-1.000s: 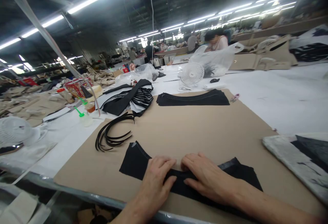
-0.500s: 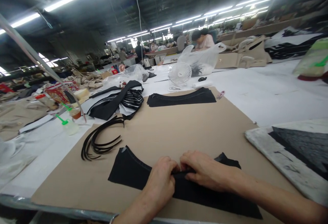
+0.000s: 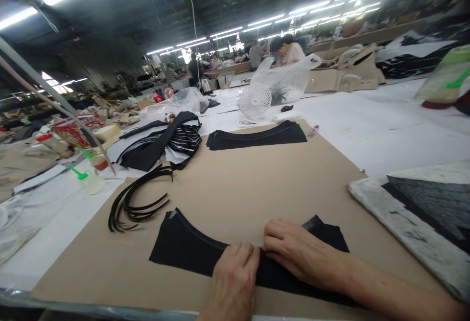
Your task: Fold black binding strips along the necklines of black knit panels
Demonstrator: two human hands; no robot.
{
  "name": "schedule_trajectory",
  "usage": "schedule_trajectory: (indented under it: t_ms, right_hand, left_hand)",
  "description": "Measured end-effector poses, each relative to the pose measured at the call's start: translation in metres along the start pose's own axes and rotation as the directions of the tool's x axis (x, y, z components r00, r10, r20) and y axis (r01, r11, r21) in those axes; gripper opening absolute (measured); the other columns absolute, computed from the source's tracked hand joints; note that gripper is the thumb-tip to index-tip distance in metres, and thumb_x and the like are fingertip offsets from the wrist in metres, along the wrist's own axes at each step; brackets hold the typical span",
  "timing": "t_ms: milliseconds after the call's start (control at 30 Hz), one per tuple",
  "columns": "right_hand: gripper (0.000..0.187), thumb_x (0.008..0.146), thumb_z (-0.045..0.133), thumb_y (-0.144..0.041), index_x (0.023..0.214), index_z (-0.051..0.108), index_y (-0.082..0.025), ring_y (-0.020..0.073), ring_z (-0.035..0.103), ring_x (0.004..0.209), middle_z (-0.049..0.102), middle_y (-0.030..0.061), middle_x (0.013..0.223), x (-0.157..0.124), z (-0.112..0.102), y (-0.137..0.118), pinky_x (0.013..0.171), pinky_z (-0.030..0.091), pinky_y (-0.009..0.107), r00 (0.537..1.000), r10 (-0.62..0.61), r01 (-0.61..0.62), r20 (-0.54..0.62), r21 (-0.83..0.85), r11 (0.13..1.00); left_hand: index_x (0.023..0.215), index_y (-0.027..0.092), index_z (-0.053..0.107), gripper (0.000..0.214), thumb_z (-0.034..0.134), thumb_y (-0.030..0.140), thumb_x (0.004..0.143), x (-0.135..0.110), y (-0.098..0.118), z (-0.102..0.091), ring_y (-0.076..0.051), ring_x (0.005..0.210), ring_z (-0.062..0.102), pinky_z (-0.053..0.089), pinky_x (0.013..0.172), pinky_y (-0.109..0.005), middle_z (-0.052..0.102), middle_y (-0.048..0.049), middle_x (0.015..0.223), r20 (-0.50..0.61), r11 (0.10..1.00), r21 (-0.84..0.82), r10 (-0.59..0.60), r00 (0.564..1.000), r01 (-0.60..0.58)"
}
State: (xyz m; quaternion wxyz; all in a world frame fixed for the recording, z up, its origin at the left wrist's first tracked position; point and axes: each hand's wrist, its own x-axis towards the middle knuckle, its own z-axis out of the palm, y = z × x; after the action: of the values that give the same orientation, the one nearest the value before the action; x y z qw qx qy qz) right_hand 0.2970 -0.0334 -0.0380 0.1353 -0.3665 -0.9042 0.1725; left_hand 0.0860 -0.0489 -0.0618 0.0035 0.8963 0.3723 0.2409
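A black fabric piece point(image 3: 187, 247) with a concave curved upper edge lies flat on brown paper in front of me. My left hand point(image 3: 237, 272) is closed at the middle of that edge, its fingertips pressed together on the fabric. Just to its right, my right hand point(image 3: 293, 247) has its fingers curled and pinches the same edge; its thumb is mostly hidden. A narrow folded band runs along the curve left of my hands. Both hands cover the centre of the piece, and my right forearm crosses its right end.
Thin black strips point(image 3: 128, 203) lie curled on the brown paper point(image 3: 235, 179). Behind them rests a heap of black pieces point(image 3: 157, 145). Farther back are a stack of curved black pieces point(image 3: 257, 135) and a white fan point(image 3: 254, 102). A pale slab point(image 3: 407, 223) stands right, green-tipped bottles point(image 3: 90, 181) left.
My left hand has turned flatter and pressed down onto the curved edge, where it was pinching it up. My right hand stays beside it on the edge. The view has shifted slightly.
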Motion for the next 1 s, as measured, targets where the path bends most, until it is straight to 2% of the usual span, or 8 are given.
schedule_trajectory:
  t_ms: [67,133,300,467,567,667,833,1000]
  right_hand:
    - [0.02,0.097,0.038,-0.013,0.083,0.051,-0.018,0.0161,0.048,0.081,0.054,0.003,0.088,-0.004,0.004,0.003,0.077,0.037,0.031,0.999,-0.043,0.042,-0.007,-0.071,0.997]
    - [0.019,0.096,0.039,-0.013,0.084,0.053,-0.018,0.0164,0.047,0.081,0.054,0.0036,0.088,-0.007,0.005,0.005,0.076,0.037,0.031,0.997,-0.074,0.072,-0.01,-0.118,0.99]
    - [0.013,0.095,0.044,-0.016,0.091,0.056,-0.018,0.0176,0.05,0.086,0.056,0.0044,0.09,-0.01,-0.002,0.004,0.079,0.038,0.033,0.999,-0.05,0.049,-0.011,-0.089,0.995]
    - [0.024,0.085,0.058,-0.014,0.108,0.054,-0.018,0.0201,0.051,0.097,0.056,0.0056,0.103,-0.014,-0.014,0.002,0.087,0.039,0.034,0.993,0.105,-0.101,-0.043,0.089,0.991]
    - [0.021,0.08,0.065,-0.017,0.099,0.056,-0.019,0.0204,0.051,0.095,0.057,0.0038,0.099,-0.015,-0.02,0.005,0.083,0.039,0.033,0.989,0.148,-0.146,-0.007,0.124,0.981]
    - [0.016,0.078,0.065,-0.016,0.092,0.058,-0.019,0.0197,0.053,0.093,0.059,0.0018,0.095,-0.012,-0.025,0.008,0.083,0.038,0.034,0.986,0.156,-0.162,0.059,0.123,0.979]
    - [0.013,0.078,0.063,-0.011,0.088,0.06,-0.018,0.0186,0.056,0.089,0.062,0.0011,0.091,-0.012,-0.03,0.013,0.08,0.04,0.031,0.982,0.167,-0.178,0.086,0.133,0.975]
    - [0.013,0.081,0.059,-0.009,0.089,0.06,-0.019,0.0171,0.054,0.094,0.06,0.0011,0.094,-0.021,-0.028,0.016,0.084,0.038,0.03,0.991,0.122,-0.129,0.056,0.134,0.983]
  left_hand:
    - [0.118,0.012,0.061,0.043,0.038,0.006,0.083,-0.017,-0.006,0.007,-0.019,0.098,0.065,0.054,0.084,-0.028,0.07,-0.0096,0.105,-0.117,0.977,0.145,0.176,0.977,-0.159]
    - [0.127,0.013,0.055,0.046,0.038,0.006,0.085,-0.029,-0.013,0.009,-0.016,0.111,0.061,0.051,0.093,-0.026,0.068,-0.0074,0.116,-0.113,0.943,0.233,0.269,0.956,-0.238]
    - [0.134,0.01,0.047,0.044,0.042,0.016,0.09,-0.03,-0.022,0.0,-0.013,0.113,0.061,0.046,0.101,-0.025,0.068,-0.0061,0.12,-0.024,0.936,0.219,0.288,0.957,-0.276]
    - [0.124,0.016,0.052,0.034,0.044,0.017,0.092,-0.013,-0.015,-0.011,-0.015,0.095,0.067,0.051,0.092,-0.031,0.072,-0.0048,0.104,-0.014,0.992,0.018,0.125,0.992,-0.125]
    - [0.112,0.023,0.06,0.027,0.053,0.016,0.086,0.004,-0.003,-0.011,-0.02,0.088,0.065,0.052,0.083,-0.036,0.07,-0.003,0.093,0.054,0.994,-0.093,-0.05,0.997,0.055]
    - [0.1,0.025,0.064,0.033,0.055,0.005,0.075,0.024,0.012,-0.005,-0.023,0.088,0.062,0.052,0.08,-0.039,0.068,-0.0022,0.091,0.123,0.955,-0.202,-0.194,0.973,0.216]
    - [0.087,0.023,0.067,0.043,0.045,-0.005,0.063,0.044,0.025,0.002,-0.022,0.087,0.062,0.053,0.077,-0.035,0.067,-0.0016,0.085,0.207,0.9,-0.331,-0.223,0.953,0.283]
    - [0.085,0.023,0.068,0.044,0.042,-0.006,0.065,0.044,0.024,0.004,-0.018,0.082,0.064,0.054,0.073,-0.029,0.066,-0.0016,0.081,0.225,0.904,-0.338,-0.192,0.955,0.261]
